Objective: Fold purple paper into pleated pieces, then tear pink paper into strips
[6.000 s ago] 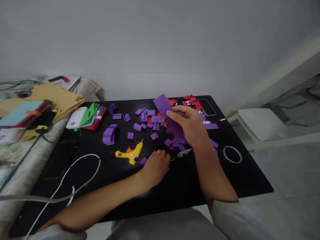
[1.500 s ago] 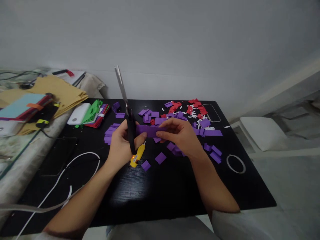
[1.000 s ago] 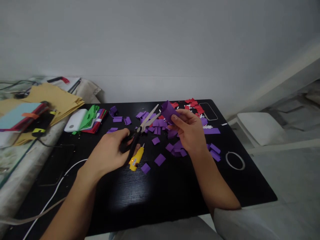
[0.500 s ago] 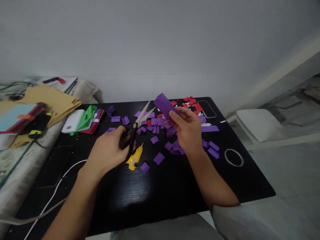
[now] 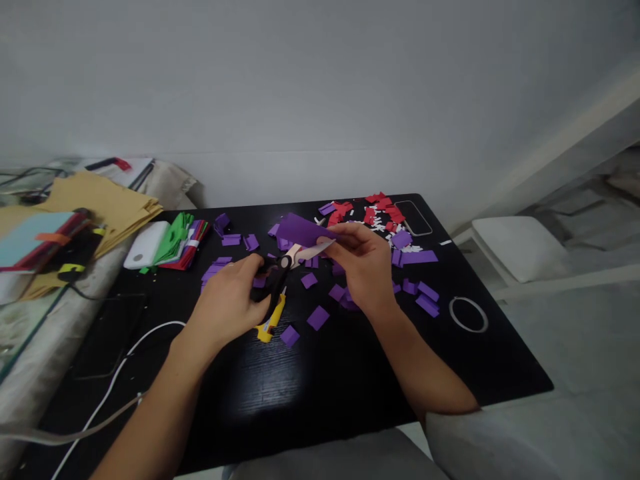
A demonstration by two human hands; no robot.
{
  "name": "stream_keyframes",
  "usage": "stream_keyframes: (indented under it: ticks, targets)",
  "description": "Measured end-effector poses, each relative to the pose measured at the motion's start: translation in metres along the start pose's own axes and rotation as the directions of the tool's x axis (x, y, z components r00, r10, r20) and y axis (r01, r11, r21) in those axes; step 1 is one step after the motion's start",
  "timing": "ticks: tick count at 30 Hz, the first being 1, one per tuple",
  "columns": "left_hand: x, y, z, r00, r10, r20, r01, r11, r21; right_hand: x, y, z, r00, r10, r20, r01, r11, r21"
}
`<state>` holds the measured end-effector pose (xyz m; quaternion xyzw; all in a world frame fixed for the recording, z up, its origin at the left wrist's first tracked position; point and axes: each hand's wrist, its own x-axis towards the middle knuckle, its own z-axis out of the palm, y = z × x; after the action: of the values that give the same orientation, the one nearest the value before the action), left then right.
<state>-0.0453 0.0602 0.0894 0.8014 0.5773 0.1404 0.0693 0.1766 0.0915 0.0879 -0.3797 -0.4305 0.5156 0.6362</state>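
Judging by the many cut purple pieces [image 5: 319, 317] scattered on the black table [image 5: 350, 387], the cutting looks well along, yet the right hand [image 5: 363, 267] pinches a long uncut purple strip [image 5: 300, 231] above the table's middle while the left hand [image 5: 227, 303], closed on the scissors [image 5: 287, 260], brings the blades to it.

scissors [image 5: 287, 263] now closed into purple strip [image 5: 299, 231]

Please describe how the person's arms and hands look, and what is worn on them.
Both forearms are bare. The right arm comes out of a loose light grey sleeve that ends near the elbow. The left arm leaves the picture before any sleeve shows. The left hand and right hand wear no glove, watch or bracelet; rings cannot be told.
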Motion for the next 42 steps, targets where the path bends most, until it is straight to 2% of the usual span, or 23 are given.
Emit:
stream_keyframes:
  ticks: [10,23,27,33,37,42]
  targets:
    - [0.002,-0.007,0.007,1.0,0.007,-0.012,-0.008,0.997,-0.078,-0.001,-0.002,-0.001,1.0,-0.01,0.029,0.008,0.998,0.059]
    - [0.005,-0.005,0.013,0.998,0.035,-0.042,-0.044,0.971,-0.233,-0.002,-0.006,0.0,1.0,-0.006,0.0,0.006,1.0,0.029]
    - [0.004,-0.004,0.011,0.999,0.027,-0.031,-0.035,0.962,-0.271,0.002,-0.006,-0.004,1.0,-0.012,0.008,0.012,1.0,0.003]
    - [-0.001,0.003,0.006,1.0,-0.007,0.008,0.009,0.932,-0.363,0.013,-0.01,-0.019,0.997,-0.057,-0.06,0.055,0.998,-0.035]
    - [-0.002,0.007,0.006,0.999,-0.019,0.028,0.028,0.922,-0.386,0.014,-0.016,-0.023,0.997,-0.058,-0.044,0.058,0.998,0.004]
    - [-0.005,0.008,0.003,0.999,-0.042,0.02,0.046,0.911,-0.41,0.011,-0.015,-0.021,1.0,-0.005,0.014,0.005,1.0,0.015]
